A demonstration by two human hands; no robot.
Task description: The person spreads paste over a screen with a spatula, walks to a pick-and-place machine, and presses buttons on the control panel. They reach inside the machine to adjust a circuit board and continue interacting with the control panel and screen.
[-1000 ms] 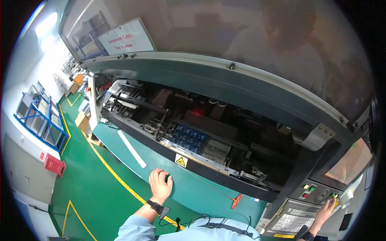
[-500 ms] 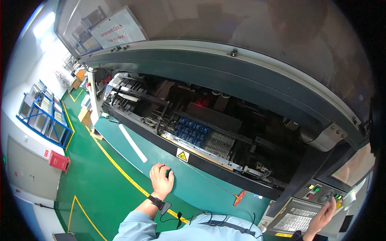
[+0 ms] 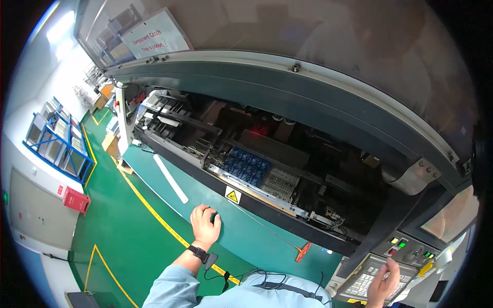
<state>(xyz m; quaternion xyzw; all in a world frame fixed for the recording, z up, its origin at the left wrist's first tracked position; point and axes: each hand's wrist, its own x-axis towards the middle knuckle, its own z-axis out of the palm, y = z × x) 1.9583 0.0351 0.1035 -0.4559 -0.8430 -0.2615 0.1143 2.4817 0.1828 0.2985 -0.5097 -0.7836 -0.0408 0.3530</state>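
My left hand [image 3: 205, 226] rests on the green tabletop [image 3: 233, 231], its fingers bent and the thumb a little apart. Between thumb and fingers shows a small dark thing [image 3: 213, 218], mostly covered, whose kind I cannot make out. Over the keyboard [image 3: 362, 281] of the machine's control panel is my right hand [image 3: 384, 285], fingers stretched and nothing seen in it. Above that hand sit lit green and yellow buttons [image 3: 402, 245] and a dark knob. Inside the open machine, a blue circuit board panel [image 3: 245, 167] lies beside a perforated metal plate [image 3: 280, 184].
A red-orange T-handled tool [image 3: 303, 251] with a long thin shaft lies on the tabletop near the machine's front edge. A white strip [image 3: 170, 179] lies farther left. Overhead is the raised machine cover [image 3: 267, 77]. A blue rack [image 3: 61, 146] and red box [image 3: 77, 200] stand at left.
My right hand has moved down and left, from the buttons to over the keyboard. The left hand keeps its place on the tabletop. The view has shifted slightly.
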